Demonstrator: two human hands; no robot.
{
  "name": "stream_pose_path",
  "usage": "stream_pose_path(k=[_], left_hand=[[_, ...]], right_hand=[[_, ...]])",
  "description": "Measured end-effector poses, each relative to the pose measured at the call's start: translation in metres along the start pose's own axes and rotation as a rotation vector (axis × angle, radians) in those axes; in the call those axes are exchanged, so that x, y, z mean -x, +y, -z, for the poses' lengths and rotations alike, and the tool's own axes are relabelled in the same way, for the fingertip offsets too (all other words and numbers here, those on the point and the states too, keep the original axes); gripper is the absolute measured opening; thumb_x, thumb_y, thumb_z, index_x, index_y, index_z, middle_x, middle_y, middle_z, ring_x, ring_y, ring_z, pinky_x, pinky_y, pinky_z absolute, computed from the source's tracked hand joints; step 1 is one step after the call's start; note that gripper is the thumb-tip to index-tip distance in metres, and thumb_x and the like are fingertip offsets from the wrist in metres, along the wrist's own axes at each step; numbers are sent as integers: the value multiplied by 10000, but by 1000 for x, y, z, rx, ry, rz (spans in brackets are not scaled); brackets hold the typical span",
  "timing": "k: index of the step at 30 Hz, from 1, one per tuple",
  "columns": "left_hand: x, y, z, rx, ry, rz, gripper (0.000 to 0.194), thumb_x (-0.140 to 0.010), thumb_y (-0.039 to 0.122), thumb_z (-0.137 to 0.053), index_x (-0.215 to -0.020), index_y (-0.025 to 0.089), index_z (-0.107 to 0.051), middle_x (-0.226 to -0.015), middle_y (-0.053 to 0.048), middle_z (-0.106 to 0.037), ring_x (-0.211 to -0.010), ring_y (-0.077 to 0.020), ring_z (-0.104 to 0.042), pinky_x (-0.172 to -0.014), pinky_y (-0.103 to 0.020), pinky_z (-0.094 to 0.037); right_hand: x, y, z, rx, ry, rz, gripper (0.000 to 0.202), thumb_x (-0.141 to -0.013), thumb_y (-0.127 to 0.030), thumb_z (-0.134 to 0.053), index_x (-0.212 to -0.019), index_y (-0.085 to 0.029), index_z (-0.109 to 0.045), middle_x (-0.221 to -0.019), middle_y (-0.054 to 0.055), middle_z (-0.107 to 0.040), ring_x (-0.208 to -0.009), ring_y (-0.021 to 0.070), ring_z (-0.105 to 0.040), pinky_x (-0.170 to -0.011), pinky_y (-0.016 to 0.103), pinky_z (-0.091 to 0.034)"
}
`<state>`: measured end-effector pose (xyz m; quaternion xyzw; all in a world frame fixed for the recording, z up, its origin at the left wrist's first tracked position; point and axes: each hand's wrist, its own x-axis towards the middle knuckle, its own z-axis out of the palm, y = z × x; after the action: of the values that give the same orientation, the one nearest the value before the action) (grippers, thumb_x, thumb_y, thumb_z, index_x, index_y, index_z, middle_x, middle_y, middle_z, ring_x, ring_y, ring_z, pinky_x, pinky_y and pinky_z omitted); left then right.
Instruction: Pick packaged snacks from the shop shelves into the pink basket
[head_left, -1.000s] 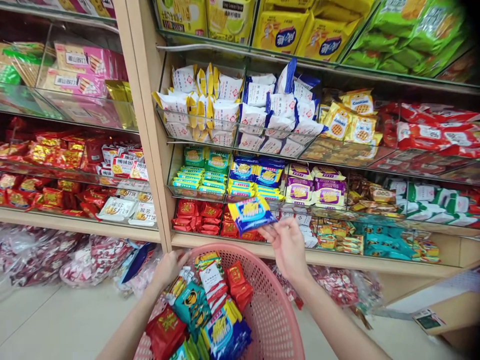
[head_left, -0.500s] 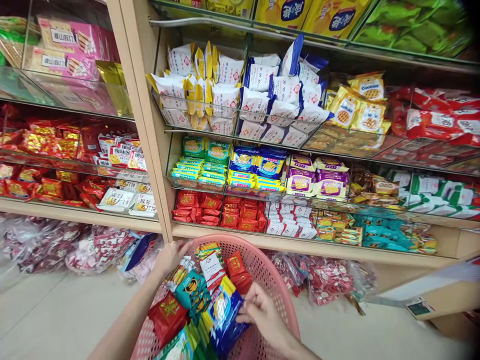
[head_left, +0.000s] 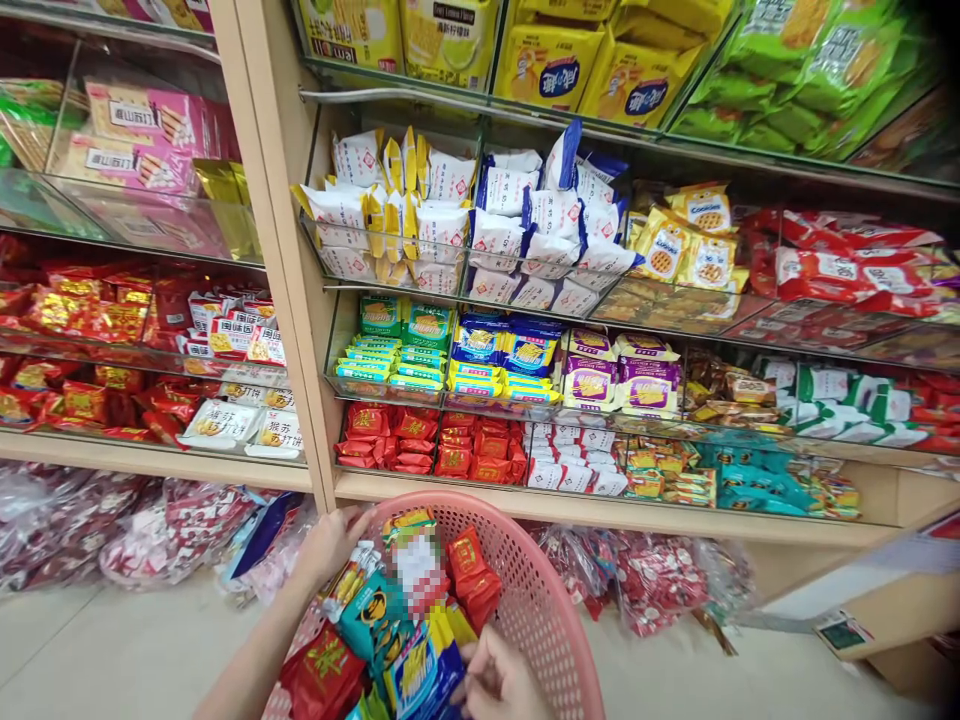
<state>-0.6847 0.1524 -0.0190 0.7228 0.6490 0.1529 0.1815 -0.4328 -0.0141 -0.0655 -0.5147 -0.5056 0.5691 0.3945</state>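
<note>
A pink perforated basket holds snack packets at the bottom centre. My left hand is closed on the basket's far left rim. Inside the basket, my right hand pinches the edge of a blue and yellow packet. Teal packets lie left of it, and a red packet is below them near the left wall. Another red packet leans near the far right side. A white and red packet sits between them, partly blurred.
Shelves with clear dividers hold rows of packaged snacks beyond the basket. Plastic bags lie on the floor under the left shelf, more bags under the right. A cardboard box stands at the lower right.
The view has tilted up, so the shelves sit lower in the picture. My right hand and the blue and yellow packet have shifted slightly left and down. My left hand remains on the rim.
</note>
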Motion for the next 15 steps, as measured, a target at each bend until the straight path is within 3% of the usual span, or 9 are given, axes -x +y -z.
stream_pose_path(k=[4,8,15], left_hand=[[0,-2,-2,-5,21,-15,444,-893,518,-314,-643,218,-526,-627,-42,-640,-675,-180,-644,-586,-207,-358],[-1,-2,-3,1,28,-22,447,-898,501,-297,-611,220,-493,-608,-37,-619,-665,-174,-636,-580,-206,-350],[-3,-4,-3,5,23,-9,458,-890,536,-284,-654,224,-523,-641,-46,-638,-684,-188,-644,-595,-213,-362]], right_hand=[[0,-3,7,356,24,158,177,-648,-117,-513,-655,-203,-359,-882,14,-564,-534,58,-419,-498,199,-319],[-1,1,13,579,66,303,228,-593,-22,-471,-660,-204,-352,-864,6,-519,-697,101,-501,-624,199,-371],[-1,5,18,714,39,277,230,-587,-5,-478,-670,-202,-392,-843,-17,-479,-689,88,-500,-564,175,-333]])
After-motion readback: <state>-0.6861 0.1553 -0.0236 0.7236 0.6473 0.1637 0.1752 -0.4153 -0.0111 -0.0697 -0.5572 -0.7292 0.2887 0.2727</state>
